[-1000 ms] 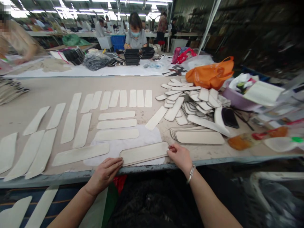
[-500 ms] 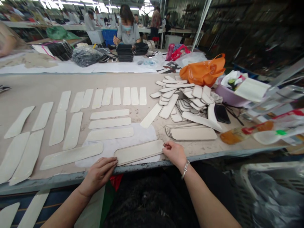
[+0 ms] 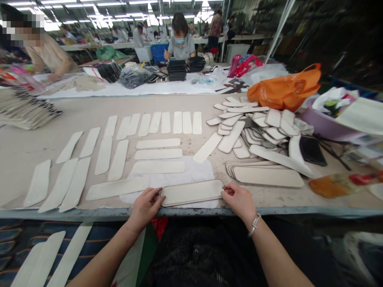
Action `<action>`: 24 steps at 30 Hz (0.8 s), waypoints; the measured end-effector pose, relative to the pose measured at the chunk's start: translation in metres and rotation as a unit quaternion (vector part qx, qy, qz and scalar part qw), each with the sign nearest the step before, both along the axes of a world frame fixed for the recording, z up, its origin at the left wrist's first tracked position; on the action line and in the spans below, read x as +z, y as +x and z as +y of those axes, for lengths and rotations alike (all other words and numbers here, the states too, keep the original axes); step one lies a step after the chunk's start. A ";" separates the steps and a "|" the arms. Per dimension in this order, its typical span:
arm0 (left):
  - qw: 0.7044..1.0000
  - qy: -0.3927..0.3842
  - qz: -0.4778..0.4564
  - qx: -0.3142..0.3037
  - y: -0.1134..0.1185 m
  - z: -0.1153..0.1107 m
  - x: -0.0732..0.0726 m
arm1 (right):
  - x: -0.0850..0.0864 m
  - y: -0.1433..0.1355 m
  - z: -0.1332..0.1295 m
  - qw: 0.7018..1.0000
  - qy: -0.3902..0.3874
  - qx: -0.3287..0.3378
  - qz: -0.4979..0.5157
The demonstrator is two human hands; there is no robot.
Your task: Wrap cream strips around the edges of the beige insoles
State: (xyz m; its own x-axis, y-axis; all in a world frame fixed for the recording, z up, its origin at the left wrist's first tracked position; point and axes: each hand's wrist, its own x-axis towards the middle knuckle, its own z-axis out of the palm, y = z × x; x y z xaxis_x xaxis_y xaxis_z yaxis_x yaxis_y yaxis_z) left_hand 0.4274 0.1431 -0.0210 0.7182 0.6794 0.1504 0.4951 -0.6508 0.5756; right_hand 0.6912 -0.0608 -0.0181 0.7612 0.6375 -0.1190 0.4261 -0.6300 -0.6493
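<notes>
We pinch the padded strip (image 3: 192, 192), left hand (image 3: 145, 208) and right hand (image 3: 240, 200) on its 2 ends; near counter (image 3: 269, 210) edge, uneven pull could skew it off the white cloth (image 3: 199, 172).

A single head-worn view looks forward and down from the near edge of the table (image 3: 185, 101), close above the hands: the left hand (image 3: 145, 207) and right hand (image 3: 241, 201) sit low at centre frame. The tabletop fills the middle band, and the workshop's far rows cross the upper edge
</notes>
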 end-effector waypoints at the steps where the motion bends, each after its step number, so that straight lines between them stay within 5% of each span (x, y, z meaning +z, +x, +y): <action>1: 1.000 0.005 0.004 -0.002 0.002 0.000 0.001 | 0.000 0.000 0.000 1.000 -0.002 0.002 -0.004; 24: 0.996 0.077 0.006 -0.044 0.006 0.005 -0.010 | 0.000 0.001 0.002 0.999 0.029 0.016 -0.003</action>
